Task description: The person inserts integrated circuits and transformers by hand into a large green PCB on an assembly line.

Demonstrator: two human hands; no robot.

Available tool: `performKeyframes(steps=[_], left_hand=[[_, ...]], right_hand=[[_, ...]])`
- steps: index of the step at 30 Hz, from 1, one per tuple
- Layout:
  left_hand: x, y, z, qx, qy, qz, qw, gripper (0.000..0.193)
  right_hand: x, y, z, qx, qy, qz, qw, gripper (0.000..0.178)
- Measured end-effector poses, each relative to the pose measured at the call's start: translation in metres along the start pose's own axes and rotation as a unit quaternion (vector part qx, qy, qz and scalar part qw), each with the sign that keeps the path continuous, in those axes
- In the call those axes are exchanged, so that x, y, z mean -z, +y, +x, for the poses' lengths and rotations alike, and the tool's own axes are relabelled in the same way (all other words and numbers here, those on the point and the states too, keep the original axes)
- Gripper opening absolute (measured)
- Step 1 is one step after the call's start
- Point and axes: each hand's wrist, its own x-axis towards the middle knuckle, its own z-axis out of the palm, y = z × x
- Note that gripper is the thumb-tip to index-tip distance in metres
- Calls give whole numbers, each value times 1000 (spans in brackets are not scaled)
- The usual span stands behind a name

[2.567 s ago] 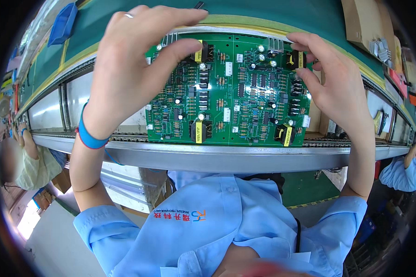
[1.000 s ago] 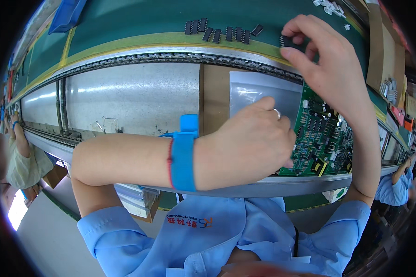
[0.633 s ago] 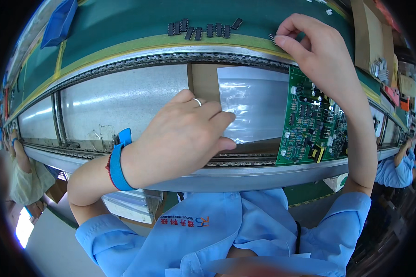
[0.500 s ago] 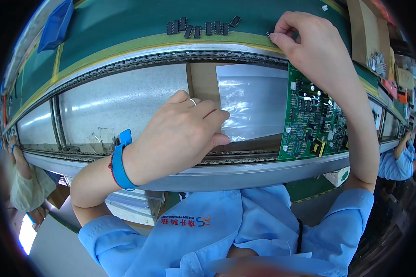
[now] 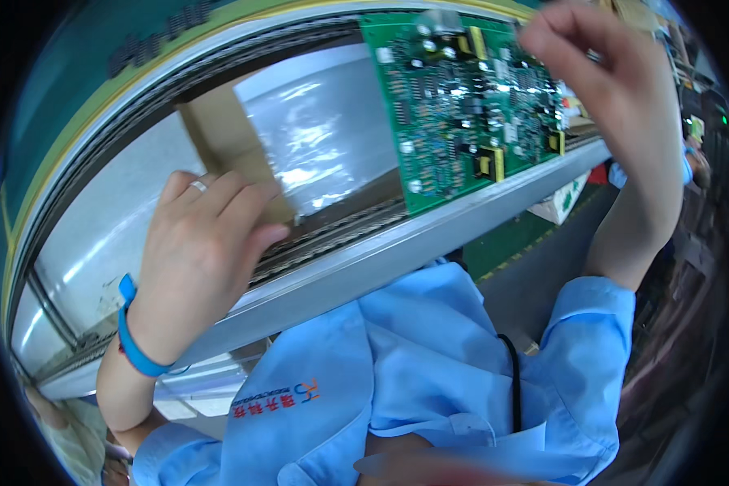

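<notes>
My left hand hovers over the near conveyor chain, thumb and fingers apart and nothing visible in them. It wears a ring and a blue wristband. At the upper right, my right hand is curled with fingertips drawn together above the far right part of a green circuit board. Motion blur hides what those fingertips hold. The board, crowded with components, lies across the conveyor rails. Left of it is a clear plastic-covered sheet, closer to my left hand than the board is.
A blurred row of black chips lies on the green surface at the far left. Brown cardboard sits between the rails beside the sheet. The metal front rail runs between my body and the board. Another person's sleeve shows at lower left.
The view has turned to the right, so board and chips appear further left. My right hand has left the chip area with a pinched chip and is now above the board. My left hand stays empty.
</notes>
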Motion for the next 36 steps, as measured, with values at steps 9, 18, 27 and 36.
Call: performKeyframes(steps=[9,18,27,36], left_hand=[[-8,5,3,61,-24,-13,998,31],[-8,0,5,139,-61,1,988,31],[-8,-5,3,132,-79,8,988,32],[-7,-9,1,145,-97,10,985,32]], right_hand=[[-49,54,-114,-282,101,10,954,14],[-60,57,-118,-263,79,2,962,10],[-60,52,-108,-245,31,-52,968,10],[-54,52,-104,-198,-3,-99,975,8]])
